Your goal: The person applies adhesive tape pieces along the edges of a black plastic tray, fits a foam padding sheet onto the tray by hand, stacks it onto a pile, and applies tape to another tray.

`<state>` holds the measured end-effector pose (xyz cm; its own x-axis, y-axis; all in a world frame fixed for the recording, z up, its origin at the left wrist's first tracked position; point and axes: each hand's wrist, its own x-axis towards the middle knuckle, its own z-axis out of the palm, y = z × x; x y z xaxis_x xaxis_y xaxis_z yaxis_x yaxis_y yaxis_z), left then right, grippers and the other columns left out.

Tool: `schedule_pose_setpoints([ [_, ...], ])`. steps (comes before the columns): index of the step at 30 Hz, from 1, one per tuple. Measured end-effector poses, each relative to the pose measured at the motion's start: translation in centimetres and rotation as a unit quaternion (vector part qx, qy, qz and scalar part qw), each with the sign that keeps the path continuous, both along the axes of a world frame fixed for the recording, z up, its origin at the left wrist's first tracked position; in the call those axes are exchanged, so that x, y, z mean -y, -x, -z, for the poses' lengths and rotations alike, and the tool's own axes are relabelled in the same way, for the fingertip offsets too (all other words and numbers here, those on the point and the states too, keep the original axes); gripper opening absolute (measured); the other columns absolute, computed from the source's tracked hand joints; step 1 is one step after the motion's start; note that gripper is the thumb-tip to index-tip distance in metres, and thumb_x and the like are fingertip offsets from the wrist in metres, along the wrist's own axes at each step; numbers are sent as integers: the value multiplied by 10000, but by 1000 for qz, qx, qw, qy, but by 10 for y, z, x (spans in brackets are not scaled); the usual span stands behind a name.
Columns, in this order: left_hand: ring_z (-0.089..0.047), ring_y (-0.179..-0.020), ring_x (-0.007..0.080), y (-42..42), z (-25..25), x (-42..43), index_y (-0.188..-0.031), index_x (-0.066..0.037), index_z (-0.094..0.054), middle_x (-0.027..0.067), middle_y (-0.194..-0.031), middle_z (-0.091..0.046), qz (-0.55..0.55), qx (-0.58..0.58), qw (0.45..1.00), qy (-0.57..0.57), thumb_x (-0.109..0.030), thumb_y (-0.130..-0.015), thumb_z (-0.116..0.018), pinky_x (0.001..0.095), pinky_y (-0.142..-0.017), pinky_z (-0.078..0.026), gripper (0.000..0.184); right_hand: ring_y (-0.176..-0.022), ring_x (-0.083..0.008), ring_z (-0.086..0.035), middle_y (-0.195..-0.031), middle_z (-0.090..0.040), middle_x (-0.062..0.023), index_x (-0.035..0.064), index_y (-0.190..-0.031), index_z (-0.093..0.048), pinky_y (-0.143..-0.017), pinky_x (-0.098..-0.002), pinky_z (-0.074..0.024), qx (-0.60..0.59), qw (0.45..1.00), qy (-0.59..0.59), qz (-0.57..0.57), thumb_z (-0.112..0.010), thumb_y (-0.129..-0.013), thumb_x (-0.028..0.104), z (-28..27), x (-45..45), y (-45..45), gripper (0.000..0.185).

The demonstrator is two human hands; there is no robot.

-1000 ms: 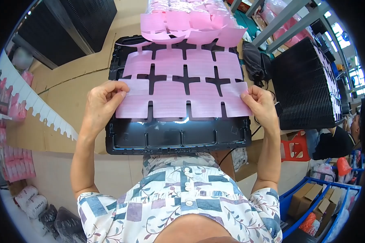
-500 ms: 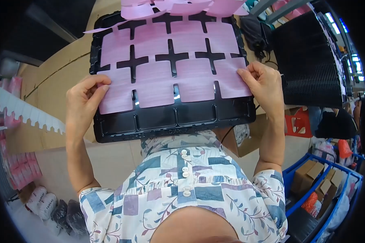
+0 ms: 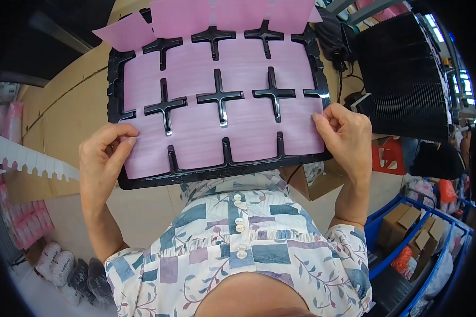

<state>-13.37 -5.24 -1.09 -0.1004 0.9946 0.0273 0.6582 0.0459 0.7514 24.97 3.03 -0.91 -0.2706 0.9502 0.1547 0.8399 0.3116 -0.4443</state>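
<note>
A pink foam-like sheet [image 3: 198, 129] with cross-shaped cut-outs lies in a black plastic tray [image 3: 115, 84]. The tray's raised cross-shaped dividers poke through the cut-outs. Along the far side, part of the sheet stands folded up above the tray. My left hand [image 3: 101, 158] pinches the sheet's near left corner between thumb and forefinger. At the near right corner, my right hand [image 3: 349, 137] has the sheet in a similar pinch. The sheet's near edge sits just inside the tray's front rim.
Cardboard [image 3: 63, 113] lies under and left of the tray. A tall stack of black trays [image 3: 402, 79] stands at right, beside a black cable. A white notched strip [image 3: 31, 158] juts in from the left. Lower right is a blue-framed cart [image 3: 378, 269] holding boxes and bags.
Both hands have come down toward me with the sheet's near edge, which now reaches the front rim. The dividers now come up through the cut-outs. The far part stands more upright.
</note>
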Motion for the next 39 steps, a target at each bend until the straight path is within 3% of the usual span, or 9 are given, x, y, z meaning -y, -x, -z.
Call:
schedule_pose_setpoints([
  [2, -433, -569, 68, -2, 0, 2, -893, 19, -671, 18, -707, -562, 4, -22, 1000, 1, 37, -803, -662, 240, -529, -361, 91, -432, -209, -570, -504, -571, -68, 30, -677, -635, -460, -315, -417, 25, 1000, 0, 5, -717, -802, 194, 1, 2, 1, 222],
  [13, -500, -569, 143, -7, -2, 3, -871, -7, -676, 73, -710, -570, -4, -83, 996, -38, 4, -776, -693, 283, -541, -404, 97, -482, -242, -598, -550, -575, -115, 25, -685, -611, -475, -333, -430, 42, 999, -24, 3, -730, -805, 171, 0, 0, 10, 223],
  [14, -487, -583, 111, -3, 3, 3, -875, -7, -680, 47, -719, -568, 6, -85, 995, -48, 18, -783, -690, 257, -541, -383, 96, -473, -239, -586, -546, -567, -116, 21, -684, -604, -473, -331, -422, 39, 999, -22, 0, -730, -804, 166, 0, 0, 11, 227],
  [18, -502, -591, 131, -4, 4, 3, -879, -13, -686, 51, -721, -573, 10, -99, 993, -58, 13, -768, -698, 261, -543, -392, 115, -424, -161, -456, -505, -494, -95, -11, -688, -581, -457, -303, -373, 28, 1000, -4, 5, -724, -810, 149, 2, 0, 11, 247],
  [22, -504, -590, 134, -5, 6, 2, -881, -13, -686, 53, -725, -576, 15, -112, 992, -64, 12, -771, -696, 261, -542, -392, 113, -427, -145, -440, -502, -484, -94, -16, -693, -584, -455, -302, -368, 42, 999, 7, -2, -718, -816, 148, 3, -2, 8, 245],
  [27, -465, -572, 122, -5, 6, 3, -884, -14, -686, 48, -715, -566, 14, -104, 992, -69, 13, -771, -696, 261, -527, -372, 117, -424, -173, -460, -514, -502, -105, -12, -691, -587, -460, -306, -378, 67, 998, -16, 8, -706, -822, 166, 1, 2, 12, 251],
  [31, -527, -576, 165, -8, 2, 2, -879, -29, -691, 74, -728, -594, -2, -112, 993, -36, -14, -777, -701, 286, -543, -424, 104, -456, -227, -545, -540, -542, -119, 5, -697, -599, -479, -328, -414, 62, 998, -22, 5, -703, -820, 177, 3, 0, 11, 236],
  [32, -486, -567, 139, -8, 5, 2, -880, -23, -689, 64, -731, -591, -4, -108, 993, -52, -11, -778, -703, 270, -536, -399, 104, -483, -244, -583, -551, -558, -120, 15, -697, -606, -488, -333, -431, 53, 998, -12, 9, -710, -814, 183, 3, 1, 11, 229],
  [39, -422, -578, 103, -8, 6, 4, -910, 9, -682, 44, -733, -573, -5, -95, 994, -62, 21, -786, -701, 249, -545, -364, 126, -457, -226, -580, -523, -566, -92, 27, -671, -616, -473, -327, -429, 48, 999, -12, 12, -714, -810, 198, 4, 0, 6, 241],
])
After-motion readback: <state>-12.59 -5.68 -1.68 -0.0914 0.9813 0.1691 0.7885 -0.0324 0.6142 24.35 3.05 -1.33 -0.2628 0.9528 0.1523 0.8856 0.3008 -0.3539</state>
